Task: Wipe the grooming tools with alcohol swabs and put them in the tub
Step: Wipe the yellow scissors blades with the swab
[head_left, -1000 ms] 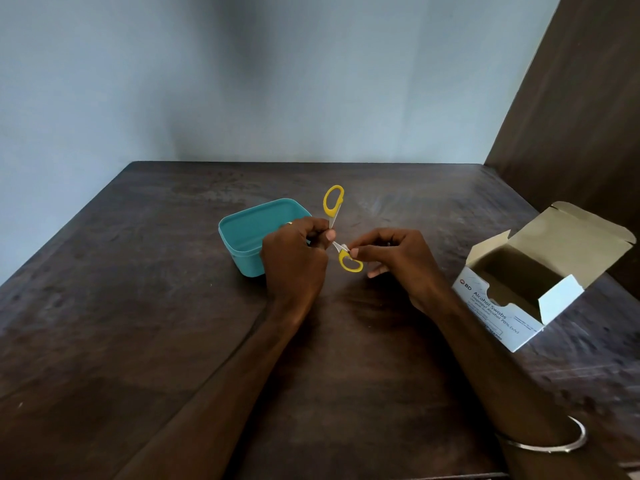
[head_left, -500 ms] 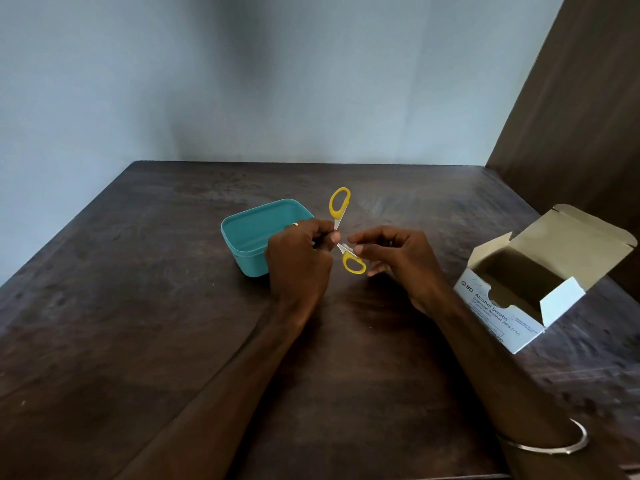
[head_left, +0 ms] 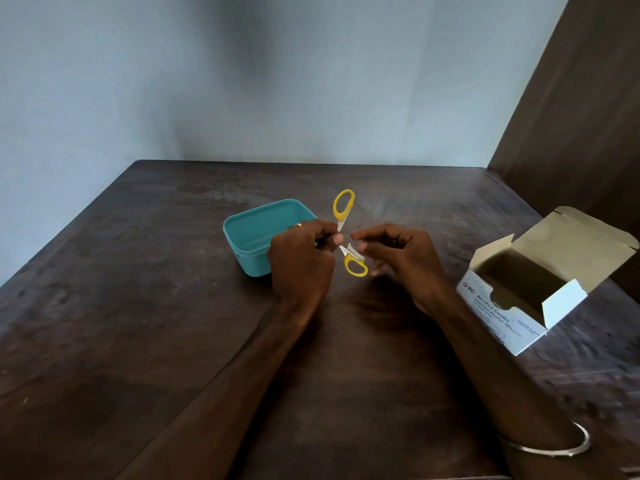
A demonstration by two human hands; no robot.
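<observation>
From the head view, a teal tub stood open on the dark wooden table, and everything else is placed from it. Just to the tub's right, above the table, the left hand had its fingers curled round the blade end of a pair of yellow-handled scissors, gripping them near the pivot; a ring showed on one finger. The scissors were spread open, one yellow loop rising above the tub's right rim and the other hanging lower, toward the near side. Further right of the tub, the right hand pinched a small white alcohol swab between thumb and fingertips, and the swab lay against the shank of the lower handle. How much of the swab wrapped the metal could not be told. The blades themselves were hidden inside the left hand. Well to the tub's right, near the table's edge, sat a white box of alcohol swabs with its flaps open. A metal bangle circled the right forearm, nearest the camera.
</observation>
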